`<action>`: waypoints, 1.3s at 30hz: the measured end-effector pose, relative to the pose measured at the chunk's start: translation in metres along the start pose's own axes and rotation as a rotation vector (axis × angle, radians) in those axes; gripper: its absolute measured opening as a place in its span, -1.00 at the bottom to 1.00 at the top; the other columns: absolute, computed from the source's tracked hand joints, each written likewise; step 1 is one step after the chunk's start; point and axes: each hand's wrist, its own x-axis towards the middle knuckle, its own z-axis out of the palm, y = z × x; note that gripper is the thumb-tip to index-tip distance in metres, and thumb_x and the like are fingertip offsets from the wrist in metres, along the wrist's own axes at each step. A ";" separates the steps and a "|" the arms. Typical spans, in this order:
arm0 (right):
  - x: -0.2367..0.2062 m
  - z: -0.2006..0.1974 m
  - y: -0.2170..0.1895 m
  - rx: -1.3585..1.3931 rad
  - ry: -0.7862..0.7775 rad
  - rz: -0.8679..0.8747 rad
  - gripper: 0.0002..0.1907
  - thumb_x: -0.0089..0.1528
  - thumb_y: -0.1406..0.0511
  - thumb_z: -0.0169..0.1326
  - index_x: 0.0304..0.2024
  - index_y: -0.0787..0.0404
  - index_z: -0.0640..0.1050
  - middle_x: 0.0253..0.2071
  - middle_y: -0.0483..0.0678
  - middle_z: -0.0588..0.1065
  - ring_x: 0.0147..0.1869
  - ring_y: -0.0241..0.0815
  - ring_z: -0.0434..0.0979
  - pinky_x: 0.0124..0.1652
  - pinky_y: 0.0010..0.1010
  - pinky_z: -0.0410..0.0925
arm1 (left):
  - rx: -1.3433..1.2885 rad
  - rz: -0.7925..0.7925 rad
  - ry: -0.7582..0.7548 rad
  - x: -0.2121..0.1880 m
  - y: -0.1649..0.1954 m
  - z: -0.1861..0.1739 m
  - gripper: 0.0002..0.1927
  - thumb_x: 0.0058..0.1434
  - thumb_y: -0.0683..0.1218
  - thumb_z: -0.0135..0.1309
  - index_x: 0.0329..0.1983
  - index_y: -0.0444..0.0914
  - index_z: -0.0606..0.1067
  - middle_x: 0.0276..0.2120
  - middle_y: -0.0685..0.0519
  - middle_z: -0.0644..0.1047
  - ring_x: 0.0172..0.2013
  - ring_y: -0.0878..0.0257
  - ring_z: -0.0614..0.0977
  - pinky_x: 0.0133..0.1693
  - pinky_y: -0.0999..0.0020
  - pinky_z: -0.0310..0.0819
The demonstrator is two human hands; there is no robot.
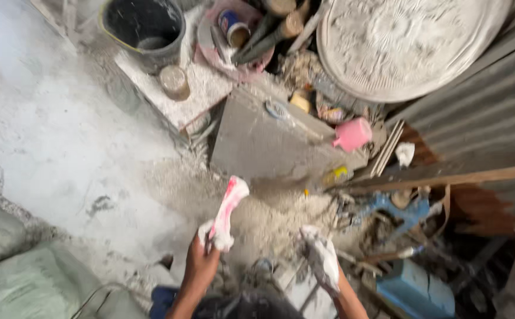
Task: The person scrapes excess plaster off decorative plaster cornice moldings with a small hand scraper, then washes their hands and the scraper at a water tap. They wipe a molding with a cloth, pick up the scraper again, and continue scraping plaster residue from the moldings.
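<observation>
Left hand [201,260]: grip closed around plaster-caked pink tool [227,212], slanting up, near grey slab [263,145] | Right hand [322,260]: plaster-coated, blurred, grip cannot tell, holds nothing visible | Beyond slab: pink cup [352,134], blue-labelled can [232,26], black bucket [145,26], round plaster medallion [405,41]

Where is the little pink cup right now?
In the head view, the pink cup lies upper right of the middle, at the right edge of the grey slab, just below the big round plaster disc.
</observation>
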 end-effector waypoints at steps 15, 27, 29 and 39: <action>-0.109 -0.064 -0.068 0.030 0.009 -0.119 -0.73 0.37 0.29 0.03 0.05 0.34 0.48 -0.19 -0.03 0.51 -0.17 -0.18 0.51 -0.18 -0.33 0.41 | -0.211 0.032 0.124 -0.124 -0.045 0.078 -0.69 0.32 -0.19 0.07 0.11 -0.36 0.44 -0.24 -0.02 0.63 -0.28 0.28 0.64 -0.19 0.37 0.56; -0.086 -0.170 -0.074 -0.040 -0.073 -0.051 -0.70 0.33 0.28 0.01 0.07 0.29 0.47 -0.19 0.02 0.55 -0.17 -0.16 0.55 -0.18 -0.35 0.41 | -0.123 -0.051 0.200 -0.153 -0.119 0.174 -0.69 0.33 -0.21 0.04 0.11 -0.38 0.43 -0.27 0.00 0.59 -0.30 0.31 0.60 -0.20 0.38 0.53; -0.085 -0.193 -0.082 -0.022 -0.030 0.112 -0.71 0.32 0.27 0.00 0.06 0.24 0.46 -0.18 -0.05 0.53 -0.16 -0.20 0.55 -0.16 -0.36 0.42 | -0.127 -0.100 0.262 -0.159 -0.130 0.210 -0.69 0.34 -0.19 0.04 0.13 -0.37 0.42 -0.25 0.00 0.60 -0.29 0.32 0.60 -0.18 0.39 0.53; 0.013 -0.259 -0.052 -0.128 -0.110 0.188 -0.70 0.33 0.18 -0.05 0.00 0.22 0.48 -0.25 -0.01 0.54 -0.23 -0.19 0.56 -0.29 -0.36 0.42 | -0.178 -0.037 0.340 -0.079 -0.190 0.296 -0.66 0.34 -0.15 0.00 0.16 -0.33 0.39 -0.23 -0.01 0.60 -0.29 0.31 0.64 -0.23 0.40 0.56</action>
